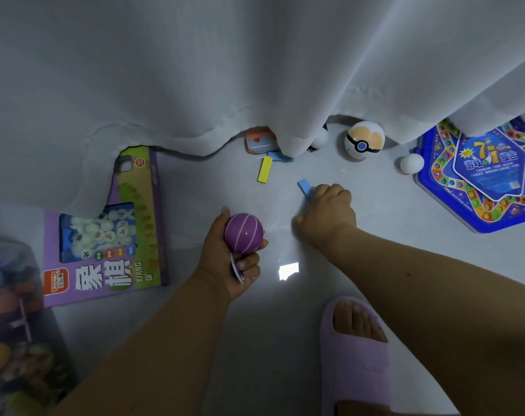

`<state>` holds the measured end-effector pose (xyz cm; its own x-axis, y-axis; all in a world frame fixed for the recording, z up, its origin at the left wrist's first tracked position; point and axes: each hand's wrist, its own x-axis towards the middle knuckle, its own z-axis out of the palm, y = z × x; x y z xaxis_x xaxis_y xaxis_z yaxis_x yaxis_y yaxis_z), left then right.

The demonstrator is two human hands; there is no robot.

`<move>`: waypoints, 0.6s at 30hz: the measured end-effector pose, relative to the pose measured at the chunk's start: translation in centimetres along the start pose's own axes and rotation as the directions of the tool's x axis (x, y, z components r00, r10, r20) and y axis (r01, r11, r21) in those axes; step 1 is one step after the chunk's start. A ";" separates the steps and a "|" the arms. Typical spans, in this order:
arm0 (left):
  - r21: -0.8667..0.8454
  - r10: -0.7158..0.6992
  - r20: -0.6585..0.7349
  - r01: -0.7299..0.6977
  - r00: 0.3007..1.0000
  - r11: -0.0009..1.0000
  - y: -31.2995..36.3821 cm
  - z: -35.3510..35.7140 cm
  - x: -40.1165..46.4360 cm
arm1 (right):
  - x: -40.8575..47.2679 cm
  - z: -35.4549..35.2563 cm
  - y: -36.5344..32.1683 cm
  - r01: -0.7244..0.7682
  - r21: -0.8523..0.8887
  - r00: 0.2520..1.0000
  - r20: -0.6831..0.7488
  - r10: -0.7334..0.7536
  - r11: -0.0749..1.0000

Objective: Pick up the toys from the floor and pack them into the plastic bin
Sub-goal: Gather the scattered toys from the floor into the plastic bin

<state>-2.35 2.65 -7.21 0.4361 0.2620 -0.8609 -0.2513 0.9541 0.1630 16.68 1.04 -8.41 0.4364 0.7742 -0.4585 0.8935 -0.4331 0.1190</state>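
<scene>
My left hand (pixel 225 265) holds a purple ball with white stripes (pixel 244 232) and a small flat card under it. My right hand (pixel 327 214) rests low on the floor, its fingers closed around a light blue block (pixel 305 187) whose far end sticks out. A yellow block (pixel 265 173) lies on the floor beyond, near another blue block (pixel 280 157) and an orange-and-grey toy (pixel 259 142) at the curtain's hem. A white-and-orange capsule ball (pixel 364 141) and two small white balls (pixel 411 164) (pixel 319 139) lie to the right. The plastic bin (pixel 12 310) is at the left edge, blurred.
A white curtain (pixel 225 70) hangs over the far floor and partly covers several toys. A purple chess game box (pixel 105 235) lies at left, a blue hexagonal board game (pixel 483 178) at right. My foot in a lilac slipper (pixel 354 355) stands at the bottom.
</scene>
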 end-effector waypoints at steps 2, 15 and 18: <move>-0.003 0.000 -0.004 0.000 1.000 1.000 -0.2 -0.2 -0.1 | -0.6 0.4 -0.3 0.028 -0.083 1.000 -0.004 -0.029 0.996; -0.031 0.002 -0.001 -0.002 1.000 1.000 -0.4 -1.6 0.4 | 0.2 2.2 1.0 0.036 0.233 0.997 -0.078 -0.018 0.972; -0.037 0.001 0.000 -0.001 1.000 0.999 -0.5 -1.7 0.6 | 0.6 1.8 0.9 -0.036 0.332 0.991 -0.106 0.075 0.943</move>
<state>-3.48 2.06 -8.64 0.4359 0.2634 -0.8606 -0.2838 0.9477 0.1464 17.54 0.26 -10.19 0.5114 0.7839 -0.3521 0.7911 -0.5894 -0.1633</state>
